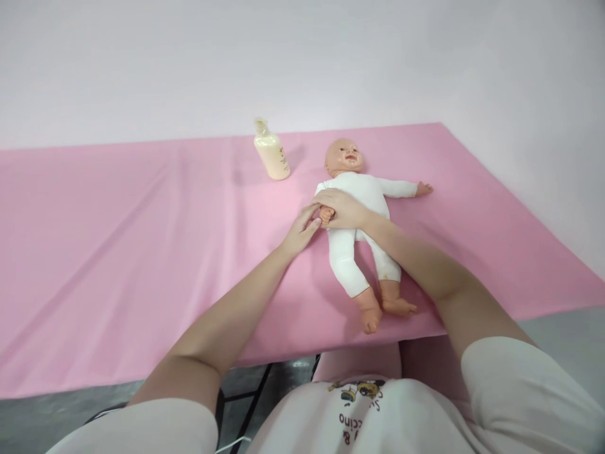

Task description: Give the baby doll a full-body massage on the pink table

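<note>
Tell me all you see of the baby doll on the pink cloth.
The baby doll with a white fabric-looking body lies face up on the pink cloth, head away from the person. Its bald head, hands and feet look like peach plastic. One arm stretches out sideways; the other's fist shows between the bare left hand and bare right hand, which lies over that arm.

There was one doll (362, 189), and it had one head (344, 157), two small hands (424, 188), two legs (341, 249) and two feet (370, 315). One bottle (273, 156) was in view, with one pump (261, 127). One person (302, 425) showed one left hand (299, 234), one right hand (347, 209), two bare arms (227, 315), two sleeves (510, 372) and one shirt (416, 416). There was one cloth-covered tabletop (142, 284); the dark bars (262, 386) below could not be counted.
</note>
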Action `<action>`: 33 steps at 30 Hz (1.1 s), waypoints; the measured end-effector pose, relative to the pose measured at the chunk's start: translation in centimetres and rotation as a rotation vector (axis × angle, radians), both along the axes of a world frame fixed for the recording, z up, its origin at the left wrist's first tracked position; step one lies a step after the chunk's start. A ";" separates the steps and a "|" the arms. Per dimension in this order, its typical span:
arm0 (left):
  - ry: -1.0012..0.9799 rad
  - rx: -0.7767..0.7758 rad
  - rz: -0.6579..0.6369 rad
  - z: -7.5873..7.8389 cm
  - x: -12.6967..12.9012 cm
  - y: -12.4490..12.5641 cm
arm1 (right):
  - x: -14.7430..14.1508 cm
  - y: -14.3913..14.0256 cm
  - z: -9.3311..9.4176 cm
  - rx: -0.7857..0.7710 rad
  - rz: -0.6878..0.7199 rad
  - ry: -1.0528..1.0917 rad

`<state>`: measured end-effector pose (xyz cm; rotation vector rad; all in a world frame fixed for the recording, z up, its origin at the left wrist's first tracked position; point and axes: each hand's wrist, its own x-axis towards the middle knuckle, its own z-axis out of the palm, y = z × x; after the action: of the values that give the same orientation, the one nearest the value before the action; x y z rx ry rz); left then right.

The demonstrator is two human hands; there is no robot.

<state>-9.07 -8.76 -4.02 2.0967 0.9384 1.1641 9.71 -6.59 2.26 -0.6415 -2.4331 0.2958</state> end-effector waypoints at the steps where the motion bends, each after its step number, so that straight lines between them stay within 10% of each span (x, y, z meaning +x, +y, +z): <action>1: 0.002 -0.001 -0.007 0.0 0.0 0.0 | 0.0 0.0 0.0 0.000 0.016 0.002; 33: -0.015 -0.026 -0.006 1.0 0.7 -0.4 | -0.1 -0.3 0.6 -0.002 0.089 -0.071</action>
<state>-8.37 -9.17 -3.07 2.0661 0.9347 1.1569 9.61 -6.90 2.88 -0.5536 -2.5339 0.3165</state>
